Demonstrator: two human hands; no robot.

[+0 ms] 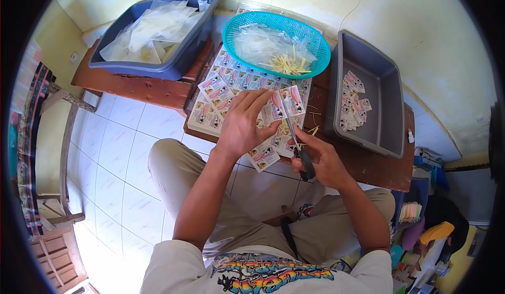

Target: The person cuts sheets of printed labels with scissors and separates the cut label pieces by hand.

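A strip of printed labels is pinched in my left hand, its right end sticking out past the fingers. My right hand has its fingers in the black handles of the scissors. The scissor blades point up and away from me and lie across the strip, between one label and the end label. Beneath both hands are sheets of printed labels. One loose strip hangs over the table's front edge, and another lies left of my left hand.
A teal basket with clear plastic bags and yellowish strips stands behind the sheets. At right, a grey bin holds cut labels. A blue-grey bin of plastic bags sits at back left. Thin offcuts lie on the brown table.
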